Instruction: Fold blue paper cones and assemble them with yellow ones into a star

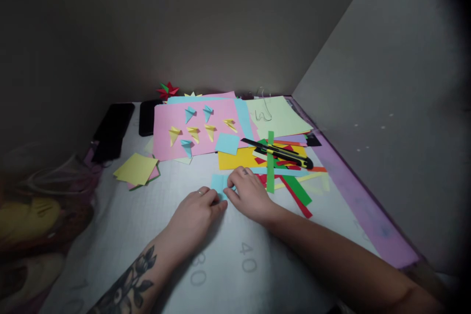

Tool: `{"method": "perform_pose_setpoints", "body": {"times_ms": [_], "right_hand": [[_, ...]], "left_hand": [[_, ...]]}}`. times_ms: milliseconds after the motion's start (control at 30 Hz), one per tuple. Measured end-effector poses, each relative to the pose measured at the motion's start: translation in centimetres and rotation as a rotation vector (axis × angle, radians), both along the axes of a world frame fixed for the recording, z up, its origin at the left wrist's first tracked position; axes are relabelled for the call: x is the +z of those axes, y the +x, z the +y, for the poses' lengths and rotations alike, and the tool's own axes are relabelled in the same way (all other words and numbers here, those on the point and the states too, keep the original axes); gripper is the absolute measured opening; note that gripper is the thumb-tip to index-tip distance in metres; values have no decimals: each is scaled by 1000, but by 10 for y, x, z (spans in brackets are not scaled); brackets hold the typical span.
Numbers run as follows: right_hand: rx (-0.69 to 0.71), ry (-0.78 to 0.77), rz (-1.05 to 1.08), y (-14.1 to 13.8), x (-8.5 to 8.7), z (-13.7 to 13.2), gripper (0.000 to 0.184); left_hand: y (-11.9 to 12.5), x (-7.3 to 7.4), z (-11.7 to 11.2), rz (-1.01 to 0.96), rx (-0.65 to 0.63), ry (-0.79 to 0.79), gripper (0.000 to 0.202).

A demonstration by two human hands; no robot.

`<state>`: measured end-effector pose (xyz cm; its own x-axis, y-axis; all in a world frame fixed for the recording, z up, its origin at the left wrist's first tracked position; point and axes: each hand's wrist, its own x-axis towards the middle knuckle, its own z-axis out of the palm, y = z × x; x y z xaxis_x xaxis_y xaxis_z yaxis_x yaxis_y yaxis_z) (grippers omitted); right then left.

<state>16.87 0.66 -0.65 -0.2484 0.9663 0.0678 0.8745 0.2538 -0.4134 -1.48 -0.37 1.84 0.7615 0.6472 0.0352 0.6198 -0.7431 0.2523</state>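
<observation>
A small light-blue square of paper lies on the white mat, with a faint crease showing. My left hand has its fingers curled at the paper's lower left edge. On the right side of the same sheet, my right hand closes its fingertips on the edge. Just beyond sits another blue paper square. Several folded blue pieces and folded yellow pieces rest on a pink sheet farther back.
Coloured paper strips and a black-and-yellow utility knife lie right of my hands. Yellow squares are stacked at left, near dark phones. Pale green sheets lie at the back, by the wall. A clear bag is at far left.
</observation>
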Motion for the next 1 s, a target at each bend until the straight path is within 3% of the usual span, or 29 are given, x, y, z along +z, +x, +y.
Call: {"method": "perform_pose_setpoints", "body": {"times_ms": [200,267,400,467,600,700,800,1000], "right_hand": [[-46,77,-96,9,-3,4,5],[43,140,-78,13,-3,0,9],[371,258,22,22,-2,-10,25],[447,285,38,26,-3,-14,28],[485,304,66,29,-10,-13,30],[514,316,81,28,-16,-11,28],[531,293,89,25,-17,-10,28],[590,237,1,25,-8,-8,33]], "left_hand": [[1,6,-1,49,17,-73,25],[1,7,-2,48,21,-94,26],[-6,4,2,18,1,-97,30],[-12,2,6,-9,-4,-57,33],[-20,-6,14,-86,46,65,36],[-20,-12,16,-151,25,102,27],[-19,-13,16,-161,-5,86,16],[-20,-4,19,-134,10,-67,18]]}}
